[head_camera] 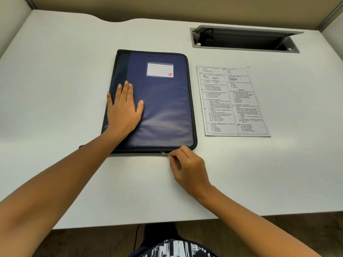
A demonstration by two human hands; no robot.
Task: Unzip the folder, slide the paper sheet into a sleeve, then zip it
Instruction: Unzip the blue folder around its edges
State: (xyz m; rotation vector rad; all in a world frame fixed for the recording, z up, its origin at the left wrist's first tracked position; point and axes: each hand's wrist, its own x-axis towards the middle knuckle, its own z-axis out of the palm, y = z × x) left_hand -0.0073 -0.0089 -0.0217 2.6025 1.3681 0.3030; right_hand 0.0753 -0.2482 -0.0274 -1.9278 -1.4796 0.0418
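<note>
A dark blue zip folder [163, 101] with a black border and a white label lies closed and flat on the white desk. My left hand [123, 108] presses flat on its left half, fingers straight. My right hand [185, 165] sits at the folder's near edge and pinches the small metal zipper pull [164, 153], which is along the bottom edge, right of its middle. A printed paper sheet [233, 101] lies flat on the desk just right of the folder, apart from it.
The white desk [74, 71] stretches wide to the left and right. A grey open cable tray [245, 39] is sunk into the desk at the back right. Partition walls enclose the desk's sides and back. The near desk edge runs just below my forearms.
</note>
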